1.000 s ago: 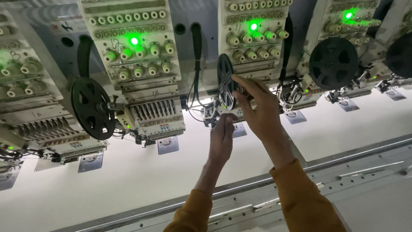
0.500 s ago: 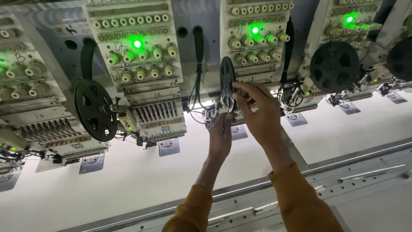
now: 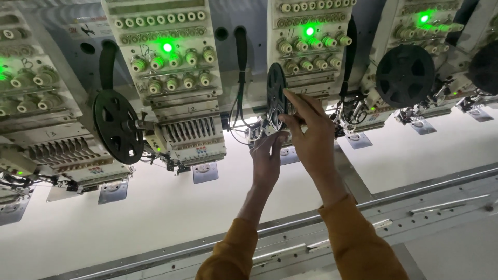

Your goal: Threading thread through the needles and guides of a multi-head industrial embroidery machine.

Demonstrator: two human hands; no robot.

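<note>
You are working at the black reel (image 3: 275, 102) mounted edge-on beside one embroidery head (image 3: 310, 49), so the step in hand looks like fitting or adjusting that reel and the small parts beneath it. Your right hand (image 3: 309, 136) is raised to the reel with the fingers curled around its rim, apparently grasping it, the index finger lying along the upper edge. Your left hand (image 3: 268, 158) reaches up from below with fingers loosely spread, the tips at the cluster of wires and metal fittings (image 3: 258, 132) under the reel; I cannot tell whether it pinches anything there.

The next move, as I judge it, calls for a steady hold on the rim while the lower hand works in that cramped spot (the wires crowd close, so small finger motions only).

The reel itself is a thin, dark spoked disc, like the reels on the neighbouring heads (image 3: 118, 126) (image 3: 405, 75), and it hangs above the white fabric bed (image 3: 155, 218), well clear of it. Green lamps (image 3: 167, 47) glow on the heads.
</note>
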